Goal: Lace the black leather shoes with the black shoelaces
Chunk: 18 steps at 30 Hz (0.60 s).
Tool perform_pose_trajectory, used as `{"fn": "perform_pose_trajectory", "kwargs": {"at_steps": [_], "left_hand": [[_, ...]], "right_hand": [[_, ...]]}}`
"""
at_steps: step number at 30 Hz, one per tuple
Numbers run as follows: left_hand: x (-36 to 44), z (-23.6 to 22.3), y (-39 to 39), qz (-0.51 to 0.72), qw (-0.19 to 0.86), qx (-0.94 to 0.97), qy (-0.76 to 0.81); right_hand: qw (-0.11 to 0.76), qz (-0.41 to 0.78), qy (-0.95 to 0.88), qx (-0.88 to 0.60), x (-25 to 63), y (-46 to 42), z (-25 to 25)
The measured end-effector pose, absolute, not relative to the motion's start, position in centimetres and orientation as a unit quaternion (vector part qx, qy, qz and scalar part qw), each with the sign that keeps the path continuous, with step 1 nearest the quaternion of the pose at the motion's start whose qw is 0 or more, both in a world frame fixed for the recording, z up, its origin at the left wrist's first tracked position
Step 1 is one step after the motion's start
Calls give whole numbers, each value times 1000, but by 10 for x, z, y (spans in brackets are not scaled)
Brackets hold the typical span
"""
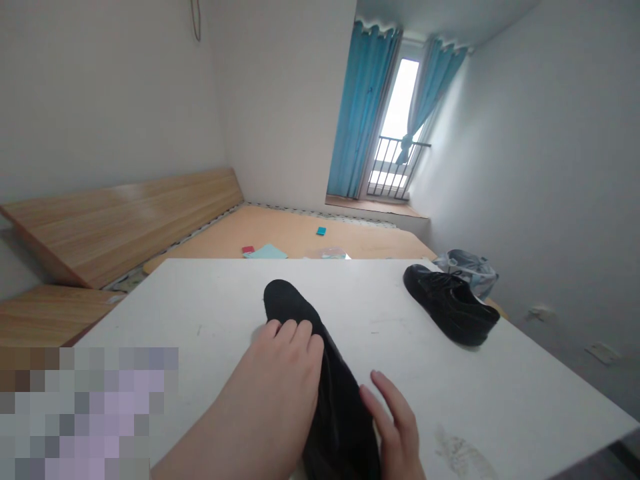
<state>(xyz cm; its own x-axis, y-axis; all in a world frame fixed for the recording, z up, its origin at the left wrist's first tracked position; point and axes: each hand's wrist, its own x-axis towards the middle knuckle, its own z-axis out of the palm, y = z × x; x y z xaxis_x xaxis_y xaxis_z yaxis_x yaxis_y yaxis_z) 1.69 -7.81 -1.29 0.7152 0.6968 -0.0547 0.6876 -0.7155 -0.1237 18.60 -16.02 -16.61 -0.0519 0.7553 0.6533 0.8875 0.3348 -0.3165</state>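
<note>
A black shoe (pixel 337 420) lies at an angle in front of me, its near end cut off by the bottom edge of the view. Its far end is a flat, matte, rounded black piece; I cannot tell whether that is the sole or an insole. My left hand (pixel 287 383) is closed over the shoe's middle, fingers curled around it and partly hidden. On the other side, my right hand (pixel 397 423) holds the near part, with one fingertip against the edge and another lifted off; its thumb is out of sight. A second black lace-up shoe (pixel 450 307) rests further right.
The white tabletop (pixel 225 287) carries scuffs and a worn patch at front right. Behind the second shoe is a plastic bag (pixel 467 267). Beyond the table, a tan bed surface (pixel 295 223) holds a light-blue sheet (pixel 269 252) and small coloured items. Walls and a curtained window enclose the room.
</note>
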Motion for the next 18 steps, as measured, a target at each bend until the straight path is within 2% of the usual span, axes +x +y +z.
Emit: {"fn": "perform_pose_trajectory", "kwargs": {"at_steps": [4,10,18], "left_hand": [[17,-10,-92,-7,32,-935,-354],[14,-24,-99,-22,21,-968,-250],[2,-51,-106,-91,12,-978,-187]], "right_hand": [[385,50,-694,-606,216,-151,-169],[446,262,-624,-586,207,-117,-147],[364,240,-697,-570,152,5,-129]]}}
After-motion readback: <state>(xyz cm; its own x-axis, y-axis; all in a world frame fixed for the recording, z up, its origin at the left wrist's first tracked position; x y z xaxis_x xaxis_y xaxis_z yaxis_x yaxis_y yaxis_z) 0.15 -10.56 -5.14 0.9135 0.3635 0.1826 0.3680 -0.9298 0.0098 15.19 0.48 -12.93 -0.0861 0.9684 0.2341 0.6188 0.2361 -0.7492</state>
